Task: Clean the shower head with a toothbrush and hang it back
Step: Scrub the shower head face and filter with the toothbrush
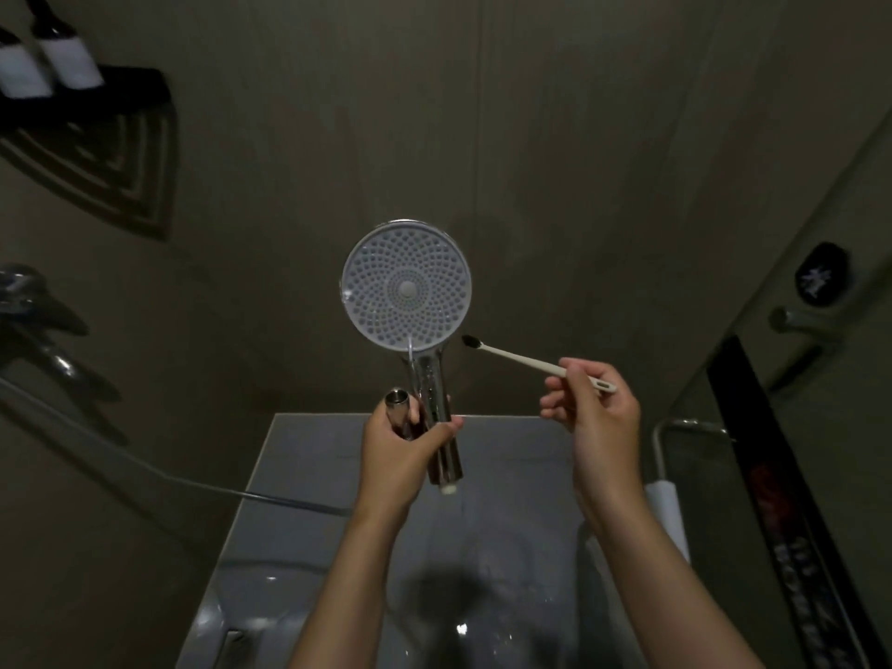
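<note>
We grip shower head (405, 287) handle plus hose end (398, 404) in left hand (400, 451), pinch toothbrush (526, 359) in right hand (598, 412); toilet (313, 451) below hands, faucet (29, 301) far left.

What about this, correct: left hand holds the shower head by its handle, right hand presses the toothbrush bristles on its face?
No. The left hand does hold the shower head by its handle, but the head view shows the right hand holding the toothbrush with its bristles clear of the face, beside the lower right edge.
</note>
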